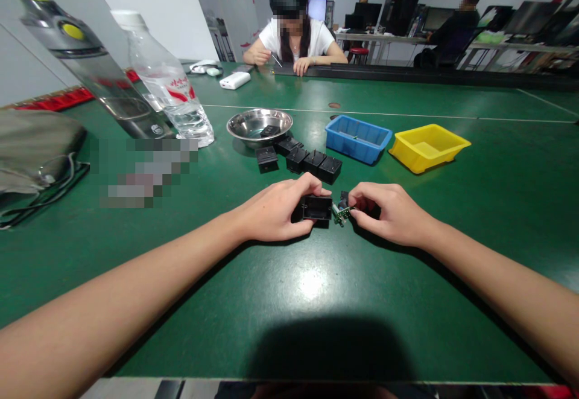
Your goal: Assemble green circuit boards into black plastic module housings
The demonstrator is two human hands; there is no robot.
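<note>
My left hand (284, 209) is closed around a small black plastic case (318, 207), whose hollow side faces me. Just to its right, my right hand (389, 212) pinches a small green circuit board (342, 213) with parts on it between thumb and fingers. Case and board are close together; whether they touch I cannot tell. Behind my hands several more black cases (312, 160) lie in a loose row on the green table (190, 314). One black piece (270, 131) rests in the steel bowl (239, 133).
A blue tray (357, 148) and a yellow tray (427, 157) stand behind my right hand. Two bottles, a clear one (165, 79) and a grey one (99, 67), rise at the left beside a cloth bag (36, 151). Across the table a person (294, 43) handles a thin tool.
</note>
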